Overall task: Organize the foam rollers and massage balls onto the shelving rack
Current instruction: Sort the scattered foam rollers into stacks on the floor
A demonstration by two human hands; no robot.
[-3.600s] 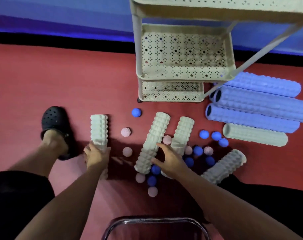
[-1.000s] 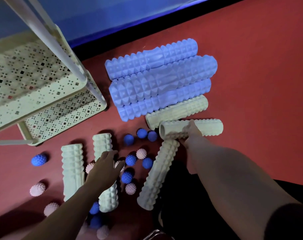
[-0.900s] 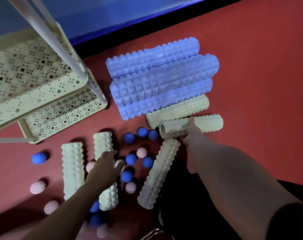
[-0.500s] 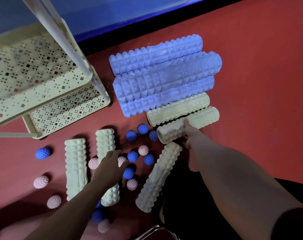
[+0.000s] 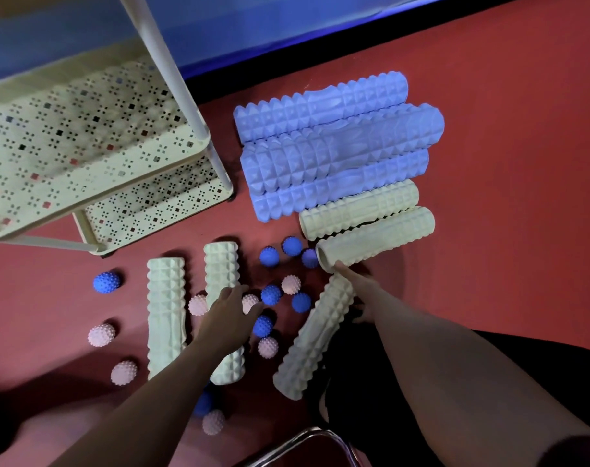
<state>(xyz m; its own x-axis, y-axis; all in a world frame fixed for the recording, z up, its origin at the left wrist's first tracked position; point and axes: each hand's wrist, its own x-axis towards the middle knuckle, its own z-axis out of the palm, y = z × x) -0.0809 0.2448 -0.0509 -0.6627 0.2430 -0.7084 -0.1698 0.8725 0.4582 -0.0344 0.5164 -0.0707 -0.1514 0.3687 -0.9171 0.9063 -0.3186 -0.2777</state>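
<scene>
Left hand: your left hand (image 5: 231, 315) rests flat, fingers apart, on a cream roller (image 5: 223, 288) at lower centre.
Right hand: your right hand (image 5: 357, 284) touches the angled cream roller (image 5: 376, 239); finger state cannot be told.
Balls: massage balls (image 5: 271, 294) scattered between your hands.
Blue rollers: blue rollers (image 5: 337, 150) side by side, upper right.
Rack: shelving rack (image 5: 94, 183), upper left.

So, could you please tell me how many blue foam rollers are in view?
3, lying side by side on the floor right of the rack: the far one, the middle one and the near one, which touches a cream roller.
</scene>
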